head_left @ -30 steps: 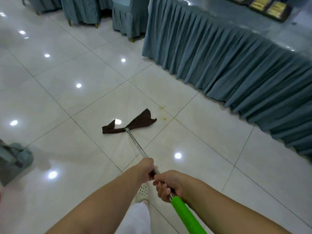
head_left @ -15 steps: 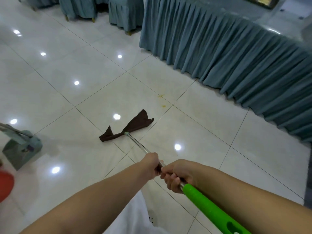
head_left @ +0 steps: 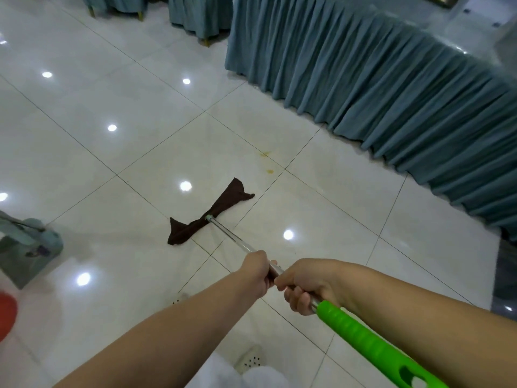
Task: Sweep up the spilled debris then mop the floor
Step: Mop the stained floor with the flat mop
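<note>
Since a moment ago the mop cloth (head_left: 208, 215) has slid a little toward the person, away from the yellow stains (head_left: 267, 163) on the floor (head_left: 140, 113). Left hand (head_left: 256, 271) and right hand (head_left: 309, 285) both grasp the mop pole (head_left: 233, 236), beside the draped surface (head_left: 391, 88).

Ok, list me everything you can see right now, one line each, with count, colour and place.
mop: one, silver pole, green grip, held in both hands.
mop cloth: one, dark brown, flat on the floor mid-frame.
stains: two small yellowish spots, on the tile beyond the cloth.
floor: glossy white tiles, with ceiling-light reflections.
table skirt: one, blue-grey pleated, upper right.
covered chairs: at least two, blue-grey, top edge.
dustpan: one, grey-green, left edge.
red object: one, blurred, lower left edge, cannot tell what.
shoe: one, white, perforated, bottom centre.
left hand: grips the pole, ahead of the right.
right hand: grips the pole just above the green grip.
</note>
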The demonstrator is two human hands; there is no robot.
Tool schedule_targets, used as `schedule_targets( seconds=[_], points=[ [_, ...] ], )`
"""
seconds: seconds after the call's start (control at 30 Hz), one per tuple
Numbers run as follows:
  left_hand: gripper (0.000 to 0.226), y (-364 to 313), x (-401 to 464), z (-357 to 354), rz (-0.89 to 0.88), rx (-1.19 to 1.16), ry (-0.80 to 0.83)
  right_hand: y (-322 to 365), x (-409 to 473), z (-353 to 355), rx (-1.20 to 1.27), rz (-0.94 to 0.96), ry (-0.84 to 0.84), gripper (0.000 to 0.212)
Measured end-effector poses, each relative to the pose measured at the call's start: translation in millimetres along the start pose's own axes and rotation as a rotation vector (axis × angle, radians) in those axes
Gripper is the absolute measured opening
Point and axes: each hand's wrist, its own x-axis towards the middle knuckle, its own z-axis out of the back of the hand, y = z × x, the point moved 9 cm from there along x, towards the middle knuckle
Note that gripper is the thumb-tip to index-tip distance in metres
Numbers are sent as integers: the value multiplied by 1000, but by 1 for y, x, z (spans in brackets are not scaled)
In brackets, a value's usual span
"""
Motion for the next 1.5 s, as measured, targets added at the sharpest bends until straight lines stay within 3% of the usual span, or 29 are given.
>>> schedule_targets(
  seconds=[0.43, 0.7, 0.93, 1.03, 1.5],
  points=[
    [43, -150, 53, 122, -36, 52, -64, 151, 45, -117, 86, 6, 90, 26],
    [17, -237, 87, 194, -42, 145, -83, 237, 83, -189, 273, 54, 148, 23],
    [30, -297, 98, 229, -98, 242, -105, 293, 101, -227, 413, 103, 201, 19],
    [16, -298, 97, 233, -72, 268, -99, 294, 103, -234, 485, 102, 229, 21],
    [18, -173, 59, 222, 30, 321, -57, 161, 82, -225, 462, 46, 159, 24]
  ],
)
